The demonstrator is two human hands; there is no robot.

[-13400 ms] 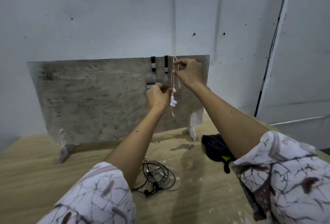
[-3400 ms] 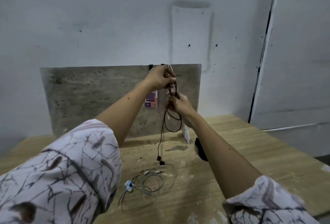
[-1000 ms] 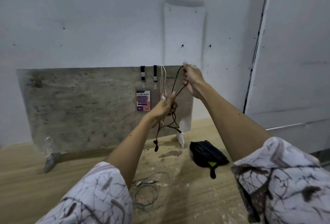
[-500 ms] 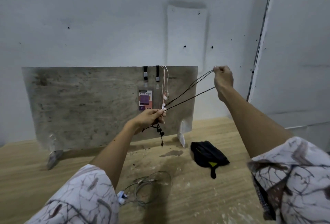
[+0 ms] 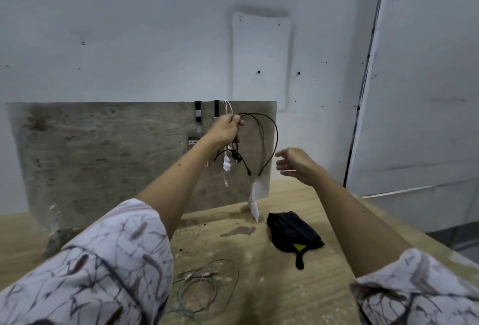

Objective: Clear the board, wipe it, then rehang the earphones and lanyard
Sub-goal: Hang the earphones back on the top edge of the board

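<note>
A stone-patterned board [image 5: 103,153] stands upright on the wooden table [image 5: 272,286] against the wall. My left hand [image 5: 226,129] is raised near the board's top right and grips black earphones [image 5: 267,138], whose cords arc out to the right and hang down. White-pink earphones [image 5: 227,164] hang from the board's top edge just behind that hand. A lanyard [image 5: 198,115] with an ID card, partly hidden by my left forearm, hangs beside them. My right hand [image 5: 293,162] floats open to the right of the black cords, holding nothing.
A coil of grey-green earphones [image 5: 204,286] lies on the table near me. A black cloth [image 5: 293,234] with a yellow tag lies right of the board's white foot [image 5: 254,200]. A white door [image 5: 427,91] stands at the right.
My right hand let go of the black cord it had stretched out to the right and dropped lower. My left hand rose with the black earphones to the board's top edge.
</note>
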